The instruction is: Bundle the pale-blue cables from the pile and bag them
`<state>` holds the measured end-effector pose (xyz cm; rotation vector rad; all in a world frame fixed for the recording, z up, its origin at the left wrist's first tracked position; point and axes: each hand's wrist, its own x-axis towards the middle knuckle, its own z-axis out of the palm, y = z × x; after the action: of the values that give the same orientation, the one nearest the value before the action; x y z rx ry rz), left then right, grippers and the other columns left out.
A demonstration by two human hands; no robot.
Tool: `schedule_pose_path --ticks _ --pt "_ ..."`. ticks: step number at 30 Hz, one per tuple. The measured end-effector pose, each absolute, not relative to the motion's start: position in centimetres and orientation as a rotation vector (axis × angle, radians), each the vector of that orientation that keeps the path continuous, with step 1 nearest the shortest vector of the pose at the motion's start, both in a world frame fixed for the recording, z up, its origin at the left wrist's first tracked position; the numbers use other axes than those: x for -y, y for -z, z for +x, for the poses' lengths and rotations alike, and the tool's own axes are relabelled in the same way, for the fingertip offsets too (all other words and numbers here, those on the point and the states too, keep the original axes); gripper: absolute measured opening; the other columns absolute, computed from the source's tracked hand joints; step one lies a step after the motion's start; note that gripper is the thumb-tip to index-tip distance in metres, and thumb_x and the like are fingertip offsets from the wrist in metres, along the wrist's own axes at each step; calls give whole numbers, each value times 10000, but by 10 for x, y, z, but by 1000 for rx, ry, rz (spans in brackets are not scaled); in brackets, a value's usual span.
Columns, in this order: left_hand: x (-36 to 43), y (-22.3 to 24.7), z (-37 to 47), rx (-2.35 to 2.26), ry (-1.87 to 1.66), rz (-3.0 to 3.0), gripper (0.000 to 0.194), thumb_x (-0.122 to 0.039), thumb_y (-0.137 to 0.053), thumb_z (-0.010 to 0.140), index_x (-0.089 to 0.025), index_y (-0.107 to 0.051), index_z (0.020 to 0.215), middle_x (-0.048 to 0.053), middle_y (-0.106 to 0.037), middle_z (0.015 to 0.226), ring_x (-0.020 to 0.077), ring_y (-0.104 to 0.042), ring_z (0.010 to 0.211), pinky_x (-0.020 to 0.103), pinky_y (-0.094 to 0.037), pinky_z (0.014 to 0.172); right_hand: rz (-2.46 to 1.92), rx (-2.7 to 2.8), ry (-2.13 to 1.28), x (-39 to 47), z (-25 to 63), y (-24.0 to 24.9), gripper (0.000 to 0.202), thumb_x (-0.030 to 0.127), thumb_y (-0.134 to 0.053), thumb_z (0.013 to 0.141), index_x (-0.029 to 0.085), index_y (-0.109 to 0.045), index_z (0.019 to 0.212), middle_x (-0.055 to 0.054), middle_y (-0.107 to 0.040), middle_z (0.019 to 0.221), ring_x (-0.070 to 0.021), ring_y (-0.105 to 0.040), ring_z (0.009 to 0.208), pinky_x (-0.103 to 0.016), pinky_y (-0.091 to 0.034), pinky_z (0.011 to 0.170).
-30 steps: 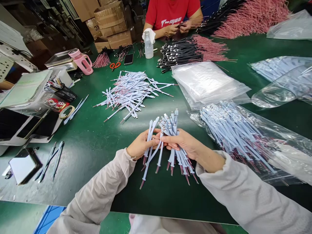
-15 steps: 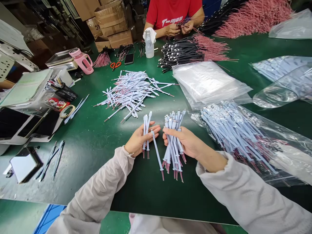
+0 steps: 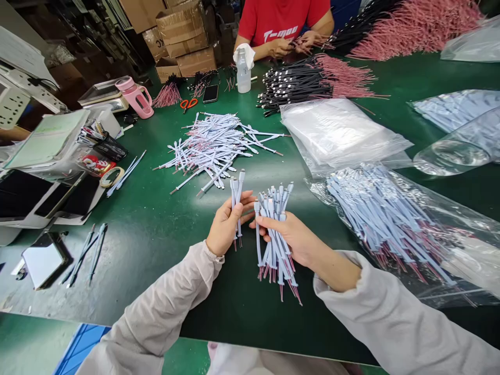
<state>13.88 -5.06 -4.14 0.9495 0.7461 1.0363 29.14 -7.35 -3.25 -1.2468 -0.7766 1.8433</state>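
In my left hand (image 3: 228, 225), a few short pale-blue cables (image 3: 237, 197) stand upright under the thumb, their connector ends up and thin red wires below. My right hand (image 3: 292, 235) is closed around a thicker bunch of the same cables (image 3: 276, 249), connectors at the top, bare-tipped pinkish wires hanging down. One cable (image 3: 258, 229) lies along the left side of that bunch, by my right fingertips. Both hands are close together above the table's front part. Beyond them spreads a loose pile of pale-blue cables (image 3: 213, 148).
At right, an open clear bag (image 3: 390, 224) holds many cables; flat plastic bags (image 3: 344, 130) lie behind it. Black cables with red wires (image 3: 297, 83) are farther back, before a co-worker in a red shirt (image 3: 283, 23). Orange scissors (image 3: 189, 104), a bottle (image 3: 244, 73) and pink cup (image 3: 135, 98) stand left.
The single cable that hung between my hands has joined the right-hand bunch. My left thumb has closed over its few cables. The view has shifted slightly.
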Motion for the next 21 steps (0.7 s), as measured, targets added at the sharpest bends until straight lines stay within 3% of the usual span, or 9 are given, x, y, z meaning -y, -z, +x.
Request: schedule_pose_path --ticks 4,7,10,12,15,18,21 --pt "50 43 138 -936 -970 1149 343 -331 -443 892 -202 -527 1199 87 -559 1103 201 -552 982 354 -473 845 -1222 708 -1797 74 292 37 286 398 -684 704 121 -618 730 -7 -576 658 -79 -470 535 -213 -370 497" --pt "61 45 148 -1131 -929 1597 345 -248 -408 888 -177 -531 1201 118 -528 1155 238 -487 1078 415 -389 960 -1165 612 -1787 75 285 39 317 393 -736 647 133 -615 783 -3 -585 686 -105 -509 586 -228 -395 531" --pt "81 43 161 -1142 -889 1922 533 -166 -414 851 -132 -308 1372 164 -351 1363 277 -294 1276 456 -231 1077 -1061 592 -1786 75 281 37 327 343 -753 639 137 -602 843 -26 -625 793 -150 -575 736 -265 -446 673" --pt "92 37 164 -1022 -830 1966 659 -133 -436 820 -133 -167 1421 153 -222 1446 280 -188 1335 454 -164 1109 -1043 603 -1770 75 284 32 298 354 -722 680 132 -596 833 -23 -621 774 -146 -577 728 -265 -448 680" --pt "101 24 161 -861 -785 1707 666 -162 -468 828 -221 -174 1423 80 -152 1486 266 -144 1358 425 -151 1121 -1044 559 -1775 85 297 20 261 377 -665 734 133 -587 784 4 -585 665 -107 -546 596 -226 -424 565" --pt "104 11 157 -810 -804 1205 632 -309 -484 870 -308 -164 1415 46 -164 1488 258 -175 1354 429 -198 1100 -967 506 -1993 118 304 10 241 348 -642 741 123 -564 703 12 -547 549 -96 -518 493 -220 -411 514" --pt "114 1 158 -655 -702 862 614 -454 -527 830 -313 -288 1378 62 -259 1456 298 -273 1314 456 -276 1056 -711 453 -2303 164 302 8 199 275 -662 721 135 -572 832 24 -561 592 -96 -539 517 -233 -453 565"
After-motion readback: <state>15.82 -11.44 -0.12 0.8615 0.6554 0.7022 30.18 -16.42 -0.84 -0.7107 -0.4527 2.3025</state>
